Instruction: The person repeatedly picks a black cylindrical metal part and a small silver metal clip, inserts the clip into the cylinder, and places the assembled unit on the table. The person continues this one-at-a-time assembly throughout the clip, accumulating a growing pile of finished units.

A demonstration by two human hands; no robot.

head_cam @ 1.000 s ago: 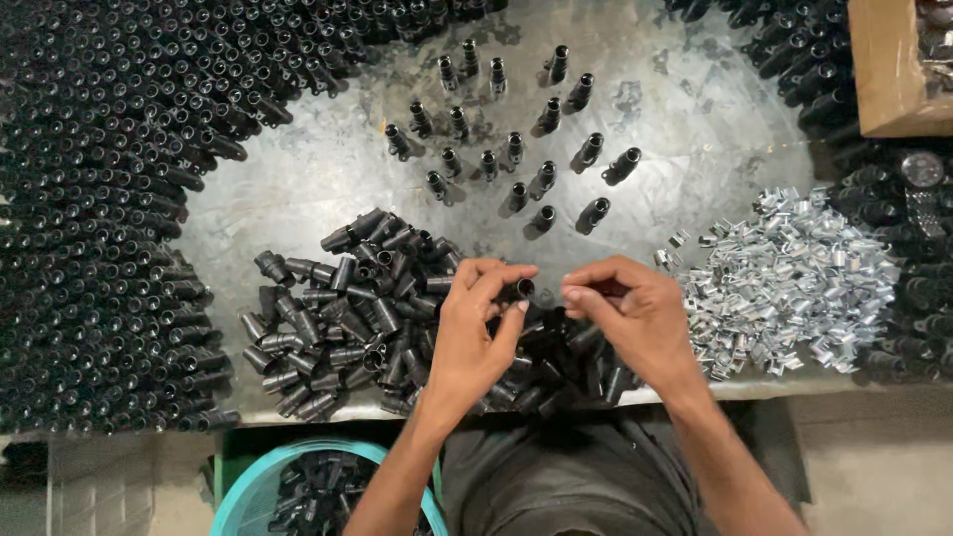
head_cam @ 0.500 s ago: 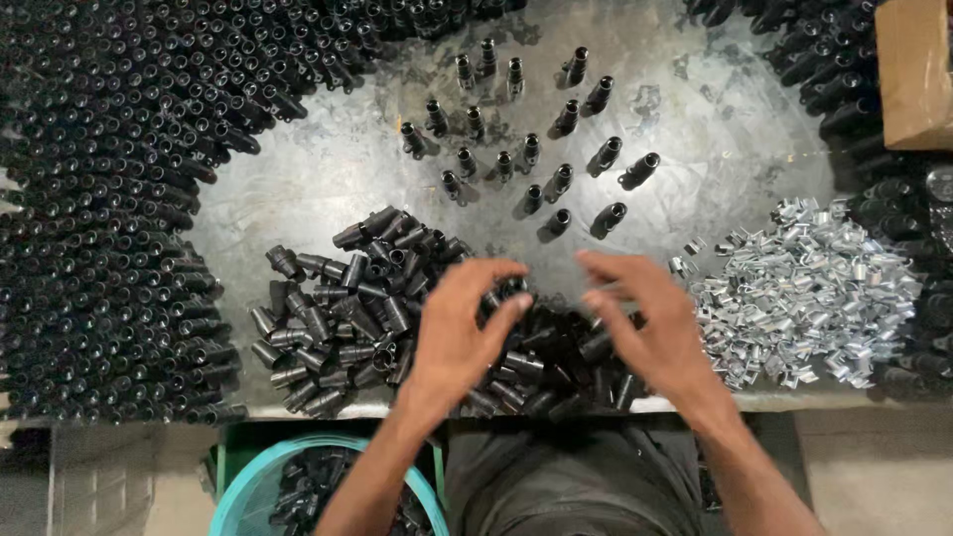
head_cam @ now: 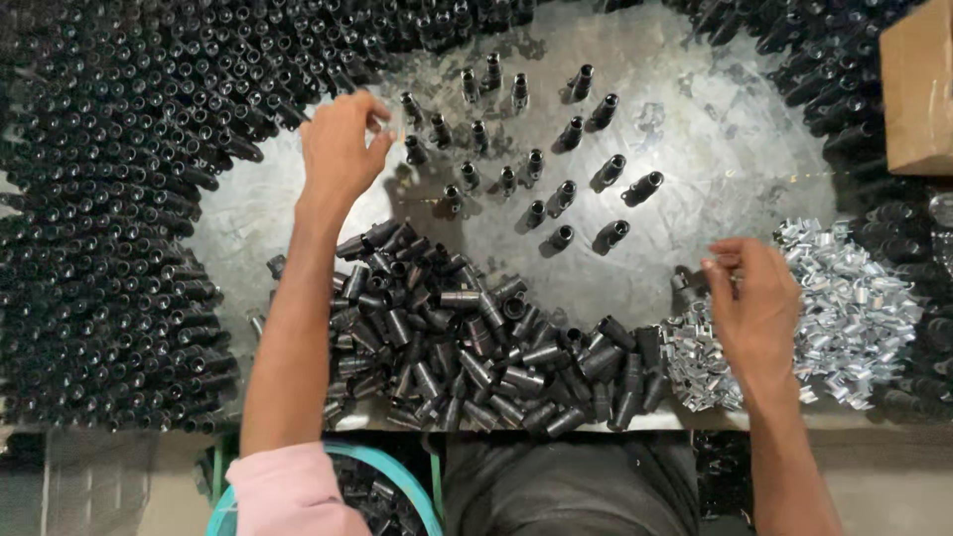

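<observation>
Left hand [head_cam: 340, 149] is pinching a small black cap [head_cam: 380, 121] beside the upright caps [head_cam: 536, 164]; right hand [head_cam: 756, 308] is pinching into the silver clips [head_cam: 854, 308] beneath it.

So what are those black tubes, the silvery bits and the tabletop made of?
Black tubes: probably plastic or coated metal, dull dark sheen. Silvery clips: likely thin bent metal, bright glints. Tabletop: seemingly sheet metal, grey, scuffed and mottled.
</observation>
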